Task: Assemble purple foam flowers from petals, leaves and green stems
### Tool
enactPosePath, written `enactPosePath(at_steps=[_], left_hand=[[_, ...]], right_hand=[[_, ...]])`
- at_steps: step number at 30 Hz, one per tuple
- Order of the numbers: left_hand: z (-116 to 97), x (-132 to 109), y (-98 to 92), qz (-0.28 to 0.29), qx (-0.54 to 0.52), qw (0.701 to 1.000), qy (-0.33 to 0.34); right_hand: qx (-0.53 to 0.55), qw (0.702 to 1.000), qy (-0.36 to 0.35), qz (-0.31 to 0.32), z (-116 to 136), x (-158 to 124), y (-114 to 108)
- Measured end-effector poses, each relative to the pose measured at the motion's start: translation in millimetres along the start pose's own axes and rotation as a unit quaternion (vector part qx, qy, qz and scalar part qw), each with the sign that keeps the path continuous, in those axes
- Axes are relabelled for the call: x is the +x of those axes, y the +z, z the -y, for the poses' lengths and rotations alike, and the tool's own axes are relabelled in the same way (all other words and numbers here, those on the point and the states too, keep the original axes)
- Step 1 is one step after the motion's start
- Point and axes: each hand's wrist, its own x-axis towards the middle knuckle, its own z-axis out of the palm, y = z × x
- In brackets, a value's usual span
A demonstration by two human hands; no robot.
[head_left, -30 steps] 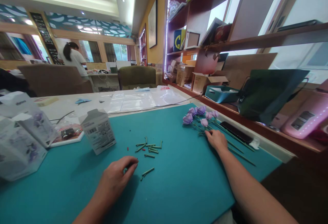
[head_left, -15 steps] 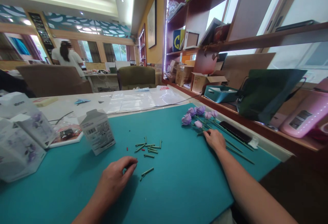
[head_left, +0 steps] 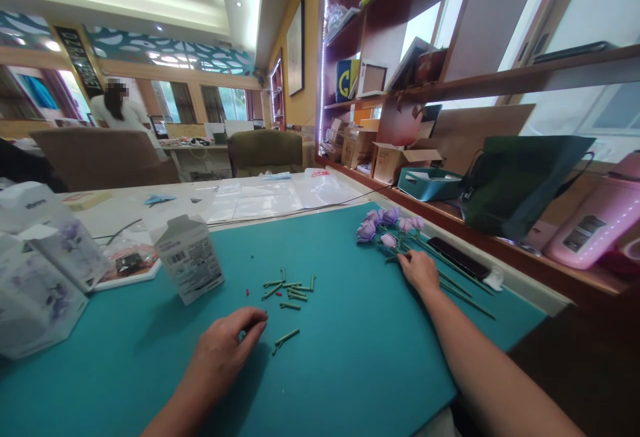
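The left hand (head_left: 223, 350) rests on a teal mat (head_left: 350, 370) with its grip half curled, fingertips down. Nothing shows in it, but the curled fingers could hide something small, so you cannot tell if it is holding anything. A loose stem piece (head_left: 286, 337) lies just beside those fingers.

The right hand (head_left: 423, 274) lies across the stems of a bunch of purple roses (head_left: 387, 227), just below the blooms. The bunch lies flat on the mat's far right. The grip is on the stems, but you cannot tell whether it closes around them or only presses down.

Between the hands, green stem pieces (head_left: 289, 288) lie in a small scattered heap with red bits (head_left: 247, 291) nearby. A white carton (head_left: 189, 258) stands tilted on the mat, left of the heap, and clear flower boxes (head_left: 43, 270) sit further left. A black strip (head_left: 457, 257) lies just beyond the roses. The mat sits on a white desk (head_left: 140, 214), alongside a wooden shelf (head_left: 500, 254) holding a pink bottle (head_left: 595, 224). A co-worker (head_left: 117, 107) stands far off.
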Motion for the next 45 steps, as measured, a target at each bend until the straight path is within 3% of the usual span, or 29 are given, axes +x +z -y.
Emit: enactPosePath(at_steps=[8, 12, 15, 17, 21, 27, 35, 39, 45], left_hand=[[-2.2, 0.3, -5.9, -0.002, -0.003, 1.000, 0.004], [-4.8, 0.7, -17.4, -0.024, -0.027, 0.999, -0.015], [-7.4, 0.2, -28.4, -0.066, -0.071, 0.994, -0.042], [-6.4, -0.9, -36.1, -0.110, -0.086, 0.988, -0.062], [6.1, -8.7, -52.8, -0.146, -0.073, 0.983, -0.080], [47.2, -36.9, -85.1, -0.191, -0.028, 0.967, -0.165], [98.2, -78.2, -119.3, -0.273, -0.031, 0.931, -0.243], [102.9, -57.4, -113.1, -0.277, -0.078, 0.929, -0.231], [105.9, 25.9, -89.5, -0.239, -0.144, 0.941, -0.190]], right_hand=[[-0.004, 0.999, 0.003, -0.039, -3.1, -7.3, -3.2], [0.011, 0.997, 0.000, -0.077, -2.0, -12.7, -18.6], [0.042, 0.994, -0.045, -0.089, 9.2, -15.4, -32.8], [0.074, 0.988, -0.103, -0.083, 24.4, -19.2, -39.8], [0.202, 0.945, -0.247, -0.073, 71.2, -39.2, -42.1], [0.312, 0.889, -0.329, 0.063, 142.7, -86.1, -26.3], [0.346, 0.853, -0.349, 0.176, 197.8, -112.4, -24.5], [0.347, 0.852, -0.341, 0.190, 217.4, -120.5, -38.1], [0.410, 0.829, -0.312, 0.219, 227.2, -132.5, -43.5]])
